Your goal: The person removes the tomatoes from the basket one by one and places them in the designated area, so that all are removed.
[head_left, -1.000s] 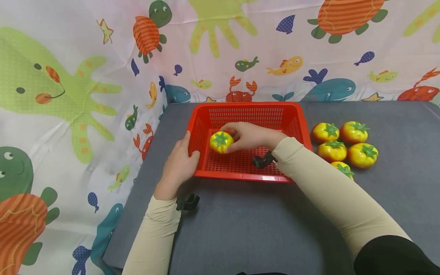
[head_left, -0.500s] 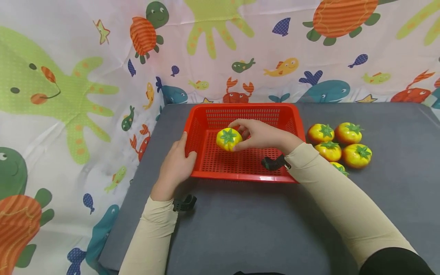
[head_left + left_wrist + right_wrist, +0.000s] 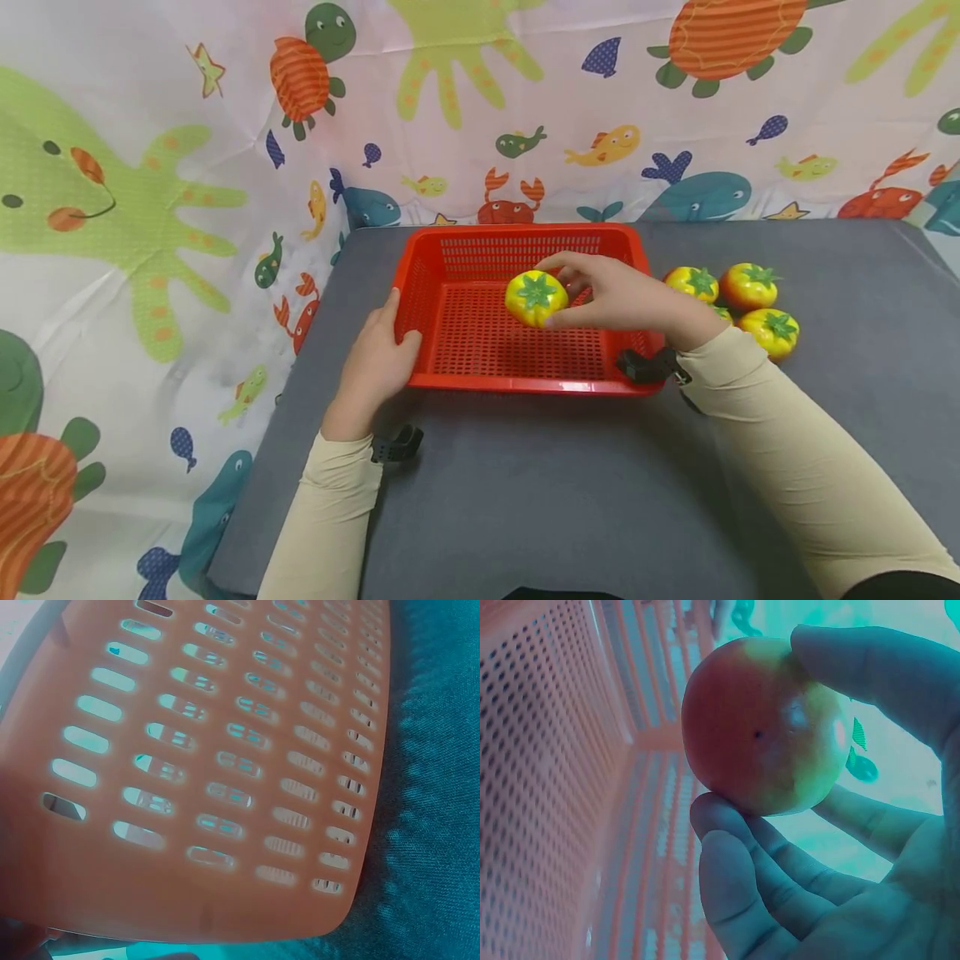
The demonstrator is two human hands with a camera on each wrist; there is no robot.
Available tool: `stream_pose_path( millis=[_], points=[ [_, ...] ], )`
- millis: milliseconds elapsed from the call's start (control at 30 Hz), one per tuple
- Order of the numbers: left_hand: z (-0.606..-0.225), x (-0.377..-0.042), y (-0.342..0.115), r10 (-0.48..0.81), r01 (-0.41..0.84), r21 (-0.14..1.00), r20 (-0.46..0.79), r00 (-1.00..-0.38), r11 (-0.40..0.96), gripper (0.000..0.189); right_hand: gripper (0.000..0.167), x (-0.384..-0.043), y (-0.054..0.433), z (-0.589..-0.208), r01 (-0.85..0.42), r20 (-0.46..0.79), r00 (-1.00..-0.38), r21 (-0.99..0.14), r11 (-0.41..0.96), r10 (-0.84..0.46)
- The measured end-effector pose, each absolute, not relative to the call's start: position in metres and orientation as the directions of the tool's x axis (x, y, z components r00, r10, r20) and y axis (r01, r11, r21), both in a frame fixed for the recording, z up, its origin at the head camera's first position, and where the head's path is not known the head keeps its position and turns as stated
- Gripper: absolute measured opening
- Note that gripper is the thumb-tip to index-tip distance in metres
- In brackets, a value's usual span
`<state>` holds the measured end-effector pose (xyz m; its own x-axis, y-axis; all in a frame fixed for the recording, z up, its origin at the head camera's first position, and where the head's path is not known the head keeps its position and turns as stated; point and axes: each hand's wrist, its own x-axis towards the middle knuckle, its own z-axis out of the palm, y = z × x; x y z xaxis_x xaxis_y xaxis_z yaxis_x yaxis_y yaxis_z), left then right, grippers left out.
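Note:
My right hand (image 3: pixel 626 302) pinches a toy tomato (image 3: pixel 536 298), yellow with a green star-shaped leaf top, over the red plastic basket (image 3: pixel 510 384). In the right wrist view, the tomato's (image 3: pixel 757 727) smooth red-and-yellow underside shows, thumb on one side and fingertips on the other. At the basket's left end, my left hand (image 3: pixel 375 362) grips the rim, thumb toward the inside and fingers along the outer wall. The slotted basket wall (image 3: pixel 217 900) fills most of the left wrist view, where that hand is almost all hidden.
Several more toy tomatoes (image 3: pixel 750 287) lie grouped on the grey table (image 3: pixel 525 492) right of the basket, partly covered by my right forearm. A curtain (image 3: pixel 450 150) printed with sea animals hangs behind the table and along its left side.
The right hand has moved to the right above the basket, carrying the tomato from near the left end to past the middle. The left hand keeps its place on the rim.

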<state>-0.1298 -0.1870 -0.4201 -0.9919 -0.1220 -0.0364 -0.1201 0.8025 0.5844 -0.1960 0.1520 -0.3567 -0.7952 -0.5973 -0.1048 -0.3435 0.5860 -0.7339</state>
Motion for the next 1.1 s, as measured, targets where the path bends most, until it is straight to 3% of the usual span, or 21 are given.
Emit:
stream_pose_path(
  millis=[400,1100],
  points=[
    [-0.417,-0.129,-0.186,-0.122,-0.121,0.576,-0.037,-0.992,0.809,0.078,0.076,-0.169,0.243,-0.342,-0.178,-0.112,-0.922,-0.727,0.663,-0.370],
    [-0.421,-0.131,-0.185,-0.115,-0.117,0.583,-0.039,-0.993,0.804,0.078,0.083,-0.113,0.344,-0.389,-0.034,-0.132,-0.978,-0.665,0.746,-0.162]
  ],
)
